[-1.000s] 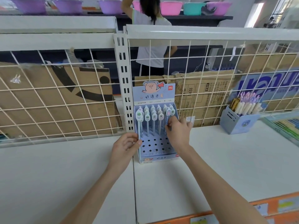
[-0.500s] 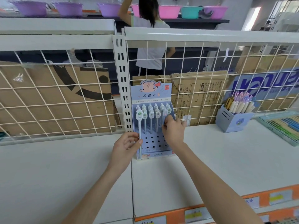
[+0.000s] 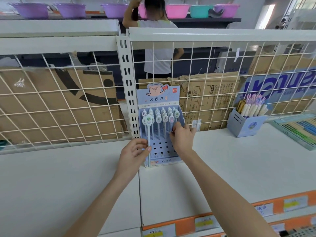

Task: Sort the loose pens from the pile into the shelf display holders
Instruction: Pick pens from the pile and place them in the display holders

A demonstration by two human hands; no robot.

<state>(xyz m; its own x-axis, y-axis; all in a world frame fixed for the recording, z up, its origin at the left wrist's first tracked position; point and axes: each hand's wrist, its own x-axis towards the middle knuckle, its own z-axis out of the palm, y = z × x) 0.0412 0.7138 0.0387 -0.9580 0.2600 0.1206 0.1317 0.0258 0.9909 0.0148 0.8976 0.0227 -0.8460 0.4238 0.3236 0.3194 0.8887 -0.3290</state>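
A light blue cardboard display holder (image 3: pixel 159 100) with a pig picture stands on the white shelf (image 3: pixel 222 165) against the wire grid. Several pens with round white charm tops (image 3: pixel 165 118) stand in its back rows of holes; the front holes are bare. My left hand (image 3: pixel 132 155) pinches a pale blue pen (image 3: pixel 148 134) upright at the holder's left front edge. My right hand (image 3: pixel 182 138) pinches the barrel of a pen (image 3: pixel 176 115) in the holder's right column.
A second blue holder (image 3: pixel 244 125) full of white and purple pens sits to the right. A flat tray of pens or pencils (image 3: pixel 297 130) lies at the far right. Cardboard boxes (image 3: pixel 54 103) stand behind the wire grid. A person (image 3: pixel 157 48) stands beyond it.
Both hands stayed at the holder. The pen in my left hand now stands taller, its charm top up among the back rows. My right hand stays on the right column.
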